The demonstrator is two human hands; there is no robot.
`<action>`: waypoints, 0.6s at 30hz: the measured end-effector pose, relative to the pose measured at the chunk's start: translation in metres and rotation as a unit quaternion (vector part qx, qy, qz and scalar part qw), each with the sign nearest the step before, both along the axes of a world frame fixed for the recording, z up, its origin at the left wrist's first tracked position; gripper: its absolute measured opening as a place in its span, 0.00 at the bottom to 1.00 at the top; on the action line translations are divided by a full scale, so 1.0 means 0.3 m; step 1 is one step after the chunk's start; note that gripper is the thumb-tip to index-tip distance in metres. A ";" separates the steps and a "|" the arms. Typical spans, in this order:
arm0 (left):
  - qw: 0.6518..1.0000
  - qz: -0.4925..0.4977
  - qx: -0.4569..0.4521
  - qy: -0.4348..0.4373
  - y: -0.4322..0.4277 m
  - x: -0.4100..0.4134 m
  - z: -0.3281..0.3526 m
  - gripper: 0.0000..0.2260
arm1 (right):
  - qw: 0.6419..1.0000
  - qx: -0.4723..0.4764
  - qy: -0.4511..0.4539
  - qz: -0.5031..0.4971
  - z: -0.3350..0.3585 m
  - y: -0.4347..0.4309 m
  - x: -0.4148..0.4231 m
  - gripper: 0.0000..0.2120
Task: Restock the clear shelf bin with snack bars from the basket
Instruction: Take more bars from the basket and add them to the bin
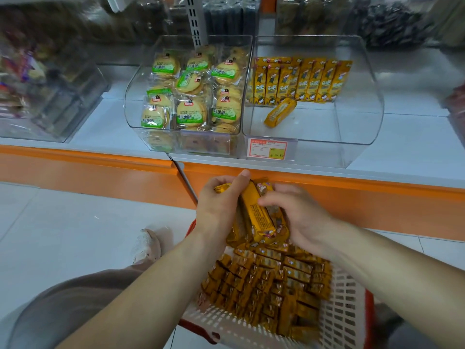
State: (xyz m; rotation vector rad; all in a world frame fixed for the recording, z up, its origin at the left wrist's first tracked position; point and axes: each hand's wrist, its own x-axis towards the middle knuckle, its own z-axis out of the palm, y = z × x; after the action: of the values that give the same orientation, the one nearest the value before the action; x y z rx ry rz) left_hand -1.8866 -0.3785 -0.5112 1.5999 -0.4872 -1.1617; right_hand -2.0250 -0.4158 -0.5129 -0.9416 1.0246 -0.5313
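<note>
Two hands meet over the basket, both on one bundle of snack bars. At least three yellow wrappers show in it; the rest are hidden by fingers. The left hand has its grip curled round the bundle from the left, thumb lying up across the top end. The right hand pinches the same bundle from the right with bent fingers. The bundle is held just above the basket's far end, below the shelf's orange front edge.

The basket is white lattice with a red rim and sits low on the floor. It is packed with dozens more of the same bars in rough rows, too blurred to count.

Two clear bins stand side by side on the shelf. The clear shelf bin on the right holds a standing row of bars against its back wall. About eight are in front, with the tops of others peeking behind. One loose bar lies tilted on the bin floor in front of them. A red-bordered price tag sits at its front left corner. The left bin is heaped with round biscuit packs with green labels, roughly a dozen on top.

A slotted upright rises behind the two bins. Blurred bins flank them, and one pale shoe rests on the tiled floor.
</note>
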 end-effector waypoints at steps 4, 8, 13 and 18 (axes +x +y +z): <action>1.000 -0.012 -0.003 0.011 0.003 0.008 0.008 0.29 | 0.999 0.013 -0.039 0.002 0.004 0.006 -0.017 0.11; 0.998 -0.054 -0.010 0.024 -0.004 0.024 0.024 0.37 | 0.998 -0.029 -0.050 -0.018 0.021 -0.011 -0.026 0.24; 0.997 -0.053 -0.043 0.023 -0.035 0.057 0.071 0.36 | 0.997 -0.067 0.003 -0.042 0.085 -0.044 -0.057 0.18; 0.995 -0.066 -0.066 -0.038 -0.008 0.063 0.118 0.24 | 0.996 -0.049 -0.036 -0.062 0.149 -0.049 -0.061 0.12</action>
State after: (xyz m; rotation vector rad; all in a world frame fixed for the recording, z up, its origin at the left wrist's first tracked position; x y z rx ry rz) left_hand -1.8677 -0.3808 -0.4759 1.5204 -0.7144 -1.1447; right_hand -2.0434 -0.4305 -0.4681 -0.9431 1.0040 -0.7194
